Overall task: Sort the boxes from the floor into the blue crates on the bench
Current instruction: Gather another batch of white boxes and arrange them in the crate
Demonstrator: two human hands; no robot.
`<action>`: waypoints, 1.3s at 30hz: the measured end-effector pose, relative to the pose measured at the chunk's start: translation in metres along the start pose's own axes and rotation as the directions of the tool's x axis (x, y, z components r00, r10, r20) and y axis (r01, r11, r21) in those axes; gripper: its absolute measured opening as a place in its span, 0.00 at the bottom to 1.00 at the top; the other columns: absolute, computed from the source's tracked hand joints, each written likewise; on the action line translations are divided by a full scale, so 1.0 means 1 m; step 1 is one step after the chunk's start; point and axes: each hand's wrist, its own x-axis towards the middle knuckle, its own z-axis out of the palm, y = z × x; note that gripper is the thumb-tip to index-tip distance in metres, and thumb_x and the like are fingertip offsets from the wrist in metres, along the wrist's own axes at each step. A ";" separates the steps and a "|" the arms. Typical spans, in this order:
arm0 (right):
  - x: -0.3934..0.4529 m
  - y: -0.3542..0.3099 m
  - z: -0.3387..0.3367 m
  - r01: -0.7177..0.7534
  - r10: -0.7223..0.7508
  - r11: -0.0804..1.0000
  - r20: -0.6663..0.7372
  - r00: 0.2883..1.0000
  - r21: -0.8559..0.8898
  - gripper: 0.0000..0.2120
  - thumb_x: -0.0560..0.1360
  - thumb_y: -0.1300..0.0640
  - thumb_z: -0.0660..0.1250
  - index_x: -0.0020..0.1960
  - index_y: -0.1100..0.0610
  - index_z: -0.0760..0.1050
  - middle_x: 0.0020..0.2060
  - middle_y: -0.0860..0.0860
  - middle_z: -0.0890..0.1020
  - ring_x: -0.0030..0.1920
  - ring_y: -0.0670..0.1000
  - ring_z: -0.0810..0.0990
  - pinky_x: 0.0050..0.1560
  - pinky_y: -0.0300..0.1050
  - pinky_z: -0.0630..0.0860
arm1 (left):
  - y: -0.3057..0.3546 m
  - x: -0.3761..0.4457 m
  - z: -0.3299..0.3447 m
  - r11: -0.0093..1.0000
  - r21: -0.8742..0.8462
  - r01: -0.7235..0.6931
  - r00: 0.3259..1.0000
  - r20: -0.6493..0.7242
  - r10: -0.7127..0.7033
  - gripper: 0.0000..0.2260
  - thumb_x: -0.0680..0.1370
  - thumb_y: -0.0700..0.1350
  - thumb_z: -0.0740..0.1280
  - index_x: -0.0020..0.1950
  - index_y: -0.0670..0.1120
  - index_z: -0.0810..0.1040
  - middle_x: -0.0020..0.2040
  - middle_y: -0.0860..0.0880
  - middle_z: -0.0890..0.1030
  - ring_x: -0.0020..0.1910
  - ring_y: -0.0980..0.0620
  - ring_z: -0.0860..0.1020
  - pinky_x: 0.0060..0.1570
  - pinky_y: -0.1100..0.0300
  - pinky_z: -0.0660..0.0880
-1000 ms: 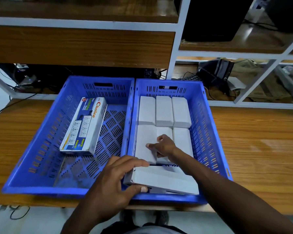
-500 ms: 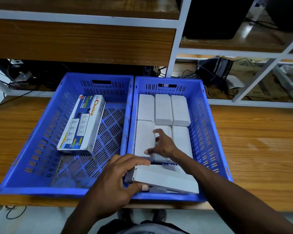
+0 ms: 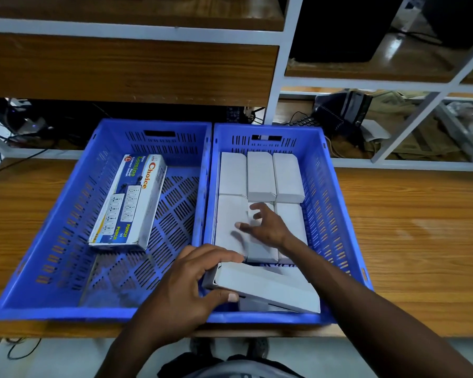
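A wooden bench [image 3: 393,241] under white-framed shelves carries two blue crates side by side. The left crate [image 3: 66,241] holds one printed box [image 3: 129,203]. The right crate [image 3: 333,208] holds white boxes [image 3: 260,175] in rows. The left hand [image 3: 186,293] pinches a white box [image 3: 268,287] tilted at the crate's near end. The right hand [image 3: 268,227], fingers spread, rests on the packed boxes.

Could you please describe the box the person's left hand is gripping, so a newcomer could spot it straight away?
Find the right blue crate of the two on the wooden bench. At its near end, the left hand grips a plain white box. Unlike the other white boxes, which lie flat in rows, it is tilted and lies crosswise.
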 end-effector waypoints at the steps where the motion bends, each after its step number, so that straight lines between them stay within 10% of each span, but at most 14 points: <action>1: -0.008 -0.005 -0.010 -0.008 0.008 0.999 0.006 1.000 0.042 0.31 0.72 0.39 0.76 0.70 0.49 0.71 0.60 0.50 0.79 0.55 0.51 0.80 0.53 0.45 0.76 | 0.000 0.003 0.000 1.000 -0.007 -0.006 1.000 0.001 0.006 0.23 0.72 0.47 0.80 0.62 0.65 0.79 0.62 0.66 0.78 0.65 0.59 0.72 0.60 0.73 0.65; 6: -0.067 -0.023 -0.062 -0.017 -0.065 0.968 0.316 0.946 0.249 0.12 0.82 0.52 0.68 0.64 0.51 0.79 0.56 0.52 0.85 0.49 0.49 0.83 0.53 0.46 0.75 | -0.002 0.025 -0.002 0.994 -0.113 -0.001 1.000 0.013 0.002 0.26 0.70 0.46 0.80 0.62 0.66 0.77 0.61 0.63 0.79 0.66 0.58 0.73 0.66 0.61 0.69; 13: -0.134 -0.011 -0.093 0.058 -0.276 0.901 0.464 0.842 0.430 0.30 0.76 0.44 0.71 0.75 0.49 0.69 0.68 0.54 0.79 0.64 0.56 0.79 0.64 0.48 0.74 | 0.005 0.067 -0.002 0.952 -0.304 -0.024 1.000 0.001 0.025 0.27 0.71 0.45 0.77 0.68 0.59 0.74 0.62 0.54 0.81 0.65 0.53 0.77 0.68 0.49 0.74; 17: -0.143 -0.007 -0.082 0.153 -0.277 0.917 0.312 0.909 0.368 0.28 0.75 0.54 0.73 0.73 0.44 0.70 0.64 0.50 0.80 0.66 0.54 0.78 0.69 0.53 0.73 | 0.012 0.087 0.009 0.940 -0.337 -0.057 0.998 0.000 0.061 0.28 0.76 0.41 0.76 0.72 0.57 0.72 0.67 0.58 0.79 0.68 0.55 0.76 0.69 0.50 0.73; 21: -0.142 0.000 -0.066 0.211 -0.238 0.904 0.028 0.971 0.372 0.34 0.68 0.46 0.77 0.71 0.35 0.70 0.64 0.42 0.79 0.61 0.49 0.80 0.64 0.51 0.78 | 0.024 0.088 0.029 0.914 -0.401 0.055 0.967 -0.206 -0.149 0.32 0.74 0.60 0.74 0.76 0.60 0.66 0.69 0.59 0.73 0.62 0.59 0.77 0.55 0.61 0.76; 24: -0.142 -0.001 -0.048 0.237 -0.167 0.920 -0.236 0.957 0.311 0.40 0.61 0.41 0.82 0.69 0.36 0.69 0.63 0.41 0.75 0.58 0.45 0.79 0.55 0.40 0.80 | 0.032 0.075 0.053 0.782 -0.569 0.254 0.953 0.009 -0.303 0.30 0.73 0.66 0.71 0.72 0.61 0.67 0.64 0.52 0.79 0.53 0.55 0.84 0.52 0.53 0.83; 28: -0.140 -0.001 -0.028 0.285 -0.214 0.953 -0.433 0.876 0.106 0.44 0.60 0.36 0.78 0.72 0.38 0.66 0.66 0.39 0.70 0.66 0.46 0.73 0.62 0.53 0.77 | 0.036 0.071 0.072 0.582 -0.763 0.281 0.946 0.117 -0.304 0.28 0.74 0.56 0.76 0.71 0.54 0.70 0.60 0.45 0.85 0.55 0.46 0.85 0.52 0.49 0.83; 34: -0.150 -0.011 -0.029 0.453 -0.376 0.882 -0.391 0.840 0.127 0.38 0.65 0.45 0.81 0.71 0.42 0.70 0.67 0.40 0.70 0.63 0.44 0.72 0.56 0.34 0.74 | 0.031 0.075 0.069 0.604 -0.767 0.219 0.910 -0.062 -0.410 0.21 0.75 0.41 0.76 0.66 0.51 0.76 0.56 0.49 0.86 0.54 0.48 0.85 0.52 0.47 0.83; 39: -0.144 -0.009 -0.038 0.269 -0.182 0.894 -0.258 0.949 0.358 0.26 0.75 0.41 0.74 0.69 0.35 0.68 0.61 0.36 0.76 0.57 0.46 0.79 0.54 0.49 0.82 | 0.023 0.078 0.055 0.573 -0.783 0.242 0.904 -0.032 -0.425 0.20 0.76 0.46 0.75 0.67 0.53 0.75 0.55 0.49 0.87 0.51 0.49 0.86 0.50 0.49 0.83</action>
